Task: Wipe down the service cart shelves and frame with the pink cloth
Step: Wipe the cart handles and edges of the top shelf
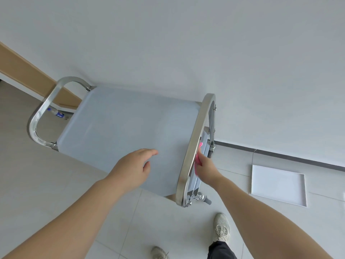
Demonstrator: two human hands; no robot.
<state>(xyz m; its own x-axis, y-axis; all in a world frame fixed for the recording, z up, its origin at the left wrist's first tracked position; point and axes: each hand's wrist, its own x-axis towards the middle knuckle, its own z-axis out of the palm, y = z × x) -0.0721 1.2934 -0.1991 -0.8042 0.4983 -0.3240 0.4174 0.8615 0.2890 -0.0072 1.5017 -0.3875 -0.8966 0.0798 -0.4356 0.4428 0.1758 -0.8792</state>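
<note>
The service cart (115,124) stands against a white wall, its pale top shelf bare. A steel handle loop (194,146) arches over its right end, and another steel loop (40,113) over the left end. My right hand (206,166) grips the pink cloth (198,157) just behind the right loop, pressed against the frame below the top shelf; only slivers of the cloth show. My left hand (134,165) hovers over the shelf's near edge, fingers loosely spread, holding nothing.
A white tray (278,185) lies on the tiled floor to the right, near the dark baseboard. A plastic bottle (56,113) lies on the floor behind the left loop. A wooden panel (28,71) runs at far left. My shoes are below the cart.
</note>
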